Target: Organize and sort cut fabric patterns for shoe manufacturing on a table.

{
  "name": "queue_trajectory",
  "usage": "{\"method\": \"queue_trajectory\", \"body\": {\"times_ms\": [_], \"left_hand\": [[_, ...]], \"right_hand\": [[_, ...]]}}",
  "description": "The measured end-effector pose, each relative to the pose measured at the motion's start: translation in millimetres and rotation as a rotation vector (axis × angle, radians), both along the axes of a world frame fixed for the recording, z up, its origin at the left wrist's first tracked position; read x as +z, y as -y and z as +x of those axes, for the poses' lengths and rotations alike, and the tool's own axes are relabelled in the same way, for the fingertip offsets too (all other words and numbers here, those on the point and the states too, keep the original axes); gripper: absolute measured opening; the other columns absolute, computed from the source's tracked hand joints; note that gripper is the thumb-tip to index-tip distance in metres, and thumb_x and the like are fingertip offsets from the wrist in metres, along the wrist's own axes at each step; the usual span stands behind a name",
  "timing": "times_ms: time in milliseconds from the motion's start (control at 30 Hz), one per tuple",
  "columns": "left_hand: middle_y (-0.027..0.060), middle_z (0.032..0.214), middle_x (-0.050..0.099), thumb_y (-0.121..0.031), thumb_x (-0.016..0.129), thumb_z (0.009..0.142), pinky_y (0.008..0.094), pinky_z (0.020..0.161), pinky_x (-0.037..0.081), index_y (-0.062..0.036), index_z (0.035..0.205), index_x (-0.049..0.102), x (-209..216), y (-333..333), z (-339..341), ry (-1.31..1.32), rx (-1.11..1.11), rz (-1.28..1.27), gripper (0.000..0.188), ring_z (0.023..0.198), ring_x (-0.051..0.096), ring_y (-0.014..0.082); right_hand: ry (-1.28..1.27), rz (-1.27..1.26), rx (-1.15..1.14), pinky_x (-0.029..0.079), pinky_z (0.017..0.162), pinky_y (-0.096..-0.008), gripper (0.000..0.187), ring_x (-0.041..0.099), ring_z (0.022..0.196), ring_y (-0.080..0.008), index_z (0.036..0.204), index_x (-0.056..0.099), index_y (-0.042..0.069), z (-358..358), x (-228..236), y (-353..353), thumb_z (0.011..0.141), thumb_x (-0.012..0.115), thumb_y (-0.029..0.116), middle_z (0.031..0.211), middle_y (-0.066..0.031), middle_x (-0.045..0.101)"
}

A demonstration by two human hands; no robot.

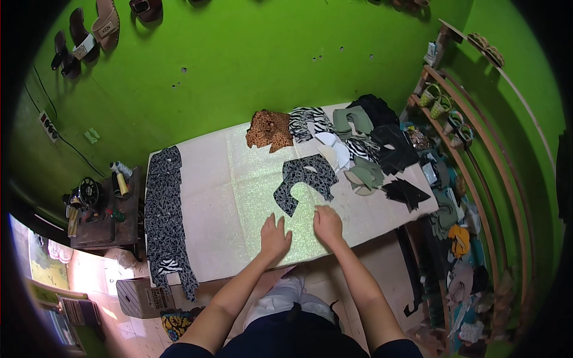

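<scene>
My left hand point(276, 240) lies on a pale, glittery sheet point(253, 191) spread over the table, its fingers stretched out and apart. To its right, my right hand point(328, 227) is closed with curled fingers, and whatever may be in them is hidden. Just beyond both hands lies a cut piece of black-and-white patterned fabric point(307, 169), curved, with an opening in it. Its lower tip points toward my left fingers. White curved pieces point(335, 150) touch its far right side.
A long strip of the same patterned fabric point(164, 209) covers the table's left end. Leopard-print point(270, 130), zebra-print point(308, 123), green point(353, 121) and black pieces point(394, 148) pile up far right. A wooden rack point(477, 143) stands right, a sewing table point(107, 221) left.
</scene>
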State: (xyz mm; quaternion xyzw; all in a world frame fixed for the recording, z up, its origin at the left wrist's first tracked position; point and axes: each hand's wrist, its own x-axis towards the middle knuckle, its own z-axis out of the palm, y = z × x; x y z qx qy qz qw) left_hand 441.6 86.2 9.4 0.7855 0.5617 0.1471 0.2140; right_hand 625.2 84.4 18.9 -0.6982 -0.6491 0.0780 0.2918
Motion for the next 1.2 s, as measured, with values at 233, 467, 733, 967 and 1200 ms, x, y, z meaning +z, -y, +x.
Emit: {"method": "queue_trajectory", "body": {"times_ms": [233, 467, 733, 967, 1200], "left_hand": [[0.027, 0.135, 0.028, -0.03, 0.057, 0.078, 0.0476, 0.103, 0.021, 0.0011, 0.129, 0.036, -2, -73, 31, -0.061, 0.198, 0.041, 0.063, 0.126, 0.025, 0.0395], [0.0241, 0.139, 0.024, -0.034, 0.055, 0.079, 0.0475, 0.107, 0.014, -0.002, 0.133, 0.033, -19, -86, 52, -0.164, 0.265, -0.039, 0.066, 0.13, 0.02, 0.037], [0.0184, 0.117, 0.045, -0.018, 0.061, 0.072, 0.0424, 0.091, 0.034, -0.0031, 0.125, 0.04, -8, -95, 63, -0.051, 0.407, 0.016, 0.059, 0.11, 0.042, 0.0326], [0.0153, 0.099, 0.053, -0.01, 0.056, 0.078, 0.0394, 0.082, 0.043, -0.005, 0.11, 0.051, -1, -99, 52, 0.315, 0.494, -0.176, 0.033, 0.092, 0.055, 0.0317], [0.0174, 0.096, 0.06, -0.008, 0.059, 0.078, 0.0338, 0.083, 0.044, -0.001, 0.097, 0.06, 11, -83, 63, 0.545, 0.385, -0.225, 0.02, 0.092, 0.058, 0.0302]], "right_hand": [[0.231, -0.083, 0.168, 0.043, 0.079, -0.0411, 0.028, 0.053, 0.093, -0.0304, 0.103, 0.056, 0.004, 30, -11, -72, 0.077, 0.053, 0.014, 0.1, -0.0129, 0.055], [0.293, -0.025, 0.214, 0.032, 0.096, -0.0436, 0.045, 0.041, 0.113, -0.0343, 0.118, 0.049, 0.007, 27, -31, -95, 0.076, 0.058, 0.021, 0.117, -0.0207, 0.046], [0.167, -0.266, 0.203, 0.033, 0.091, -0.0439, 0.058, 0.043, 0.109, -0.031, 0.124, 0.044, 0.01, 37, -25, -129, 0.071, 0.067, 0.02, 0.114, -0.0142, 0.047], [-0.463, -0.35, 0.201, 0.045, 0.073, -0.0307, 0.05, 0.056, 0.08, -0.0237, 0.117, 0.046, 0.005, 63, -9, -133, 0.071, 0.067, 0.007, 0.086, -0.0111, 0.055], [-0.694, -0.417, 0.184, 0.042, 0.062, -0.0253, 0.027, 0.049, 0.065, -0.0101, 0.1, 0.055, 0.001, 124, -24, -68, 0.079, 0.064, 0.016, 0.071, -0.0035, 0.053]]}}
